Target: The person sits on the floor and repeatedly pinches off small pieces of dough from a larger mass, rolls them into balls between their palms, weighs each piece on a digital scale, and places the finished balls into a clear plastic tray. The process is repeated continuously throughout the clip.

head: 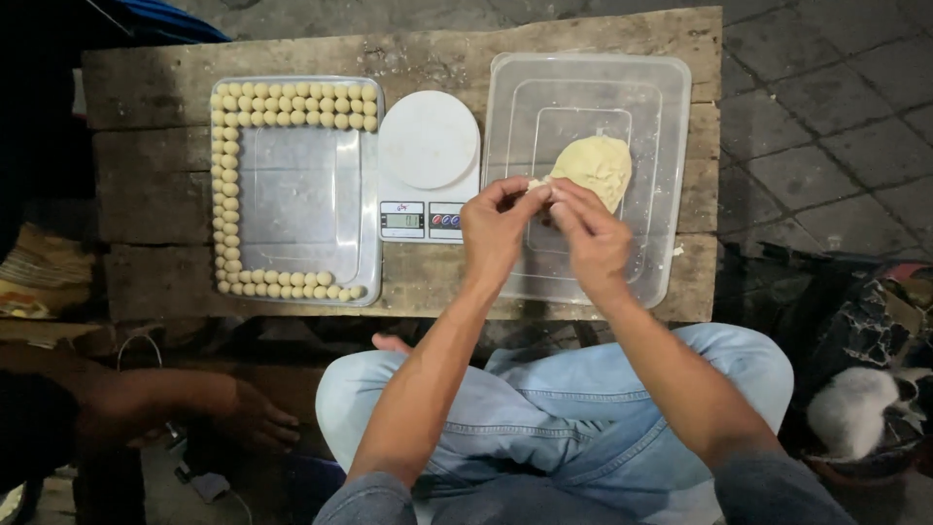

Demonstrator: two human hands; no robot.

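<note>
I saw my left hand (pixel 498 231) and right hand (pixel 590 236) meet fingertip to fingertip over the clear tub (pixel 671 165), both pinched shut on a small bit of dough (pixel 537 183). The big dough lump (pixel 595 167) lay in the tub just beyond my fingers. On the counter (pixel 155 87), the scale (pixel 428 165) sat left of my hands, then the tray (pixel 296 194) edged with dough balls (pixel 229 185).

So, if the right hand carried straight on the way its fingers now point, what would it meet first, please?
The right hand points up and left, toward the left hand. It would first meet the small dough piece pinched between them, then the left hand's fingertips. Depth is hard to judge.
</note>
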